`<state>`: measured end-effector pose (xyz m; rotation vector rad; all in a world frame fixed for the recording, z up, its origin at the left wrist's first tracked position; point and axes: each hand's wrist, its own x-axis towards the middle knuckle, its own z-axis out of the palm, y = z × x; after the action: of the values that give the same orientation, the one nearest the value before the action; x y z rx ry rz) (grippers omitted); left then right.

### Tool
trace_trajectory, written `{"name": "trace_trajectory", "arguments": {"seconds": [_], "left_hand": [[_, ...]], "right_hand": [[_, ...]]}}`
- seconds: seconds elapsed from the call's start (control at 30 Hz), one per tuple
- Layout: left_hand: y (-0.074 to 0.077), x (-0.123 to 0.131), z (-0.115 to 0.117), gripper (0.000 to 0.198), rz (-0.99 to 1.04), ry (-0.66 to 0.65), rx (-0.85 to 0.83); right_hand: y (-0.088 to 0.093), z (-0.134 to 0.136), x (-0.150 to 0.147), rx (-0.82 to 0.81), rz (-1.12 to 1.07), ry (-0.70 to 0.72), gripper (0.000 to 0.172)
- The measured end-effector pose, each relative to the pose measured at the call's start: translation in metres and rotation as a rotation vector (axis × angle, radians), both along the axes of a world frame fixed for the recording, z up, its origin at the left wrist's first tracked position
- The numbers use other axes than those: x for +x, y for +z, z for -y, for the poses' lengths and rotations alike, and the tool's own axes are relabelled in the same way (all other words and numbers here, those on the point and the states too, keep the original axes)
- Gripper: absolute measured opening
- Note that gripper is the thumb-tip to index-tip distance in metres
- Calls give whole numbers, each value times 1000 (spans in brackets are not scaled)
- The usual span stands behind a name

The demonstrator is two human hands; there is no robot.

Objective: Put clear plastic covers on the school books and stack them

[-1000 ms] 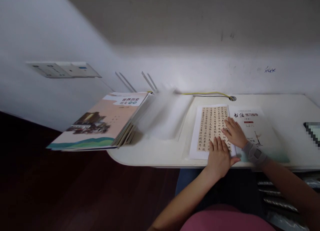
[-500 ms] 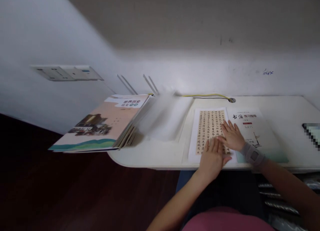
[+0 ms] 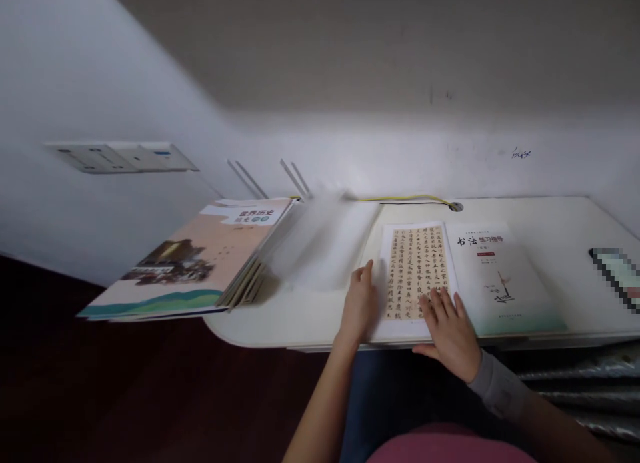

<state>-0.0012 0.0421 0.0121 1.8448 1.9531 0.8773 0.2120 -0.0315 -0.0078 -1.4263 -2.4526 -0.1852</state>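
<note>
A white sheet with a tan block of printed columns of characters (image 3: 413, 271) lies flat on the white desk (image 3: 560, 223). My left hand (image 3: 359, 304) rests at the sheet's left edge, fingers together and stretched forward. My right hand (image 3: 449, 331) lies flat on the sheet's near right corner, fingers spread; a grey band wraps that wrist. Just right of the sheet, touching it, lies a white booklet with black title characters (image 3: 495, 276).
A stack of textbooks (image 3: 190, 259) juts over the desk's left end. A blurred translucent sheet (image 3: 320, 243) lies beside it. A yellow cable (image 3: 410, 199) runs along the wall to a desk hole. A pixelated device (image 3: 617, 273) sits far right. Wall sockets (image 3: 120, 157) are at left.
My left hand slid from the sheet's bottom middle to its left edge. My right hand drew back from the sheet's upper right toward its near right corner.
</note>
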Motion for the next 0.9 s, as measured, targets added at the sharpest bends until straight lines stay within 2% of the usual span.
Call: {"name": "trace_trajectory", "arguments": {"seconds": [0.1, 0.2, 0.3, 0.33, 0.4, 0.47, 0.5, 0.57, 0.67, 0.77, 0.9], "left_hand": [[21, -4, 3, 56, 446, -4, -65], [54, 2, 19, 59, 842, -47, 35], [86, 25, 41, 56, 937, -189, 208], [93, 35, 47, 54, 915, -252, 268], [99, 56, 51, 53, 807, -353, 429], [94, 72, 44, 54, 580, -424, 617], [87, 78, 36, 55, 420, -463, 673], [69, 89, 15, 58, 51, -556, 644], [40, 105, -19, 69, -406, -626, 381], [23, 122, -44, 73, -602, -623, 218], [15, 135, -60, 70, -648, -594, 214]], "right_hand": [[1, -3, 0, 20, -37, 1, 88], [6, -5, 3, -1, -145, 59, 74], [7, -1, 13, -87, -430, 154, 46], [6, 1, 19, -128, -575, 128, 41], [2, 3, 34, -208, -902, -54, 40], [-2, 1, 53, -251, -1223, -296, 41], [-2, -1, 64, -268, -1349, -365, 40], [1, -9, 87, -304, -1490, -364, 43], [11, -28, 119, -377, -1473, -232, 56], [18, -57, 144, -448, -1477, -200, 54], [20, -105, 164, -381, -1420, -330, 42]]}}
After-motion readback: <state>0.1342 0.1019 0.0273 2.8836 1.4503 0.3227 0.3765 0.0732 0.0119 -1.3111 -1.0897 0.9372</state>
